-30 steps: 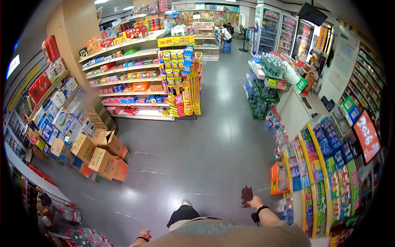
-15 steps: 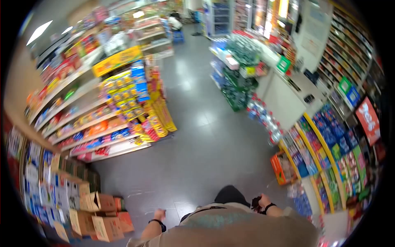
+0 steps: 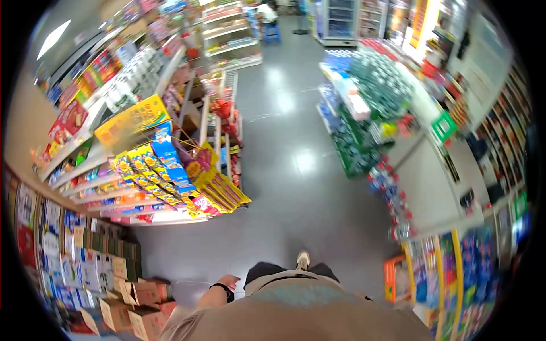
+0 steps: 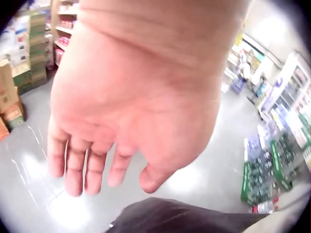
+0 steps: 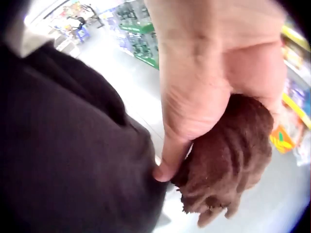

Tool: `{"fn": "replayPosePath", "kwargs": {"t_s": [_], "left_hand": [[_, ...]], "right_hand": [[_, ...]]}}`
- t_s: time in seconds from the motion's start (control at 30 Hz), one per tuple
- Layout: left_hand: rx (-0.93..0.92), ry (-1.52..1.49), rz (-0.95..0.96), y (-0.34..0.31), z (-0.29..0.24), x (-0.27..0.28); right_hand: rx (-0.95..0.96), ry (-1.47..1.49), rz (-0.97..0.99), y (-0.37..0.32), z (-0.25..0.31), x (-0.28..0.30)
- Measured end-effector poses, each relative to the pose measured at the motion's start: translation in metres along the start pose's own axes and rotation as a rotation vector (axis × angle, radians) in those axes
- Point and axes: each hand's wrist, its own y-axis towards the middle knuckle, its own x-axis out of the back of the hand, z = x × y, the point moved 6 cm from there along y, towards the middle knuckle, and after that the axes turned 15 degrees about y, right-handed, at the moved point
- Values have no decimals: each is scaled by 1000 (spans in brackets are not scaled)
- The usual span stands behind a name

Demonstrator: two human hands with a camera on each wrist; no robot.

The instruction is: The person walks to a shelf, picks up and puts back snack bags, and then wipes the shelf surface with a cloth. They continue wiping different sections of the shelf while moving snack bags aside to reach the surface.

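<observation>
My left hand (image 4: 131, 111) hangs palm toward its wrist camera, fingers loosely extended, holding nothing. In the head view the same hand (image 3: 228, 281) is beside my left thigh, with a black band at the wrist. My right hand (image 5: 214, 82) holds a crumpled dark brown cloth (image 5: 228, 155) with a frayed edge. The cloth lies against the palm, and fingertips show beyond its lower end. Dark shorts (image 5: 73, 141) are close beside this hand. In the head view my torso hides nearly all of the right hand.
A grey floor aisle (image 3: 284, 187) runs ahead. Left of it stand a snack rack (image 3: 170, 176) and open cardboard boxes (image 3: 133, 310). On the right are stacked green bottle crates (image 3: 350, 145), a white counter (image 3: 424, 187) and a goods shelf (image 3: 455, 267). A person (image 3: 266, 12) sits far back.
I have walked forward, and the snack rack and counter are nearer. My right hand with the brown cloth has swung back out of the head view's clear sight; the left has come forward.
</observation>
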Motion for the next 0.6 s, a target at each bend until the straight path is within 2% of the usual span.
{"fn": "replayPosePath", "kwargs": {"t_s": [0.03,0.07,0.1,0.13,0.17,0.27,0.3,0.37,0.4,0.43,0.47,0.53,0.6], "left_hand": [[34,-207,72,-3,-2,2],[24,-267,-41,-2,-9,20],[16,-322,-155,3,-14,40],[15,-321,-263,12,-18,55],[106,-311,-342,12,-25,70],[229,-333,-270,53,-42,82],[255,-191,-149,65,-58,85],[-241,581,-115,100,-118,95],[-329,841,-191,114,-153,105],[-299,664,-95,123,-183,123],[-341,633,-89,137,-219,145],[-171,360,-4,154,-278,188],[0,94,58,178,-355,265]], "right_hand": [[15,-64,19,19,32,30],[21,-134,29,43,64,55],[-113,-131,28,45,100,87],[-88,-143,-38,76,124,110],[96,-92,-39,92,167,139],[226,163,-278,128,273,218],[233,166,-248,156,293,237],[318,139,-253,217,326,272],[363,135,-263,244,342,285],[308,193,-249,257,356,299],[254,149,-298,234,393,319],[159,27,-222,230,437,349],[182,11,-203,238,478,378]]}}
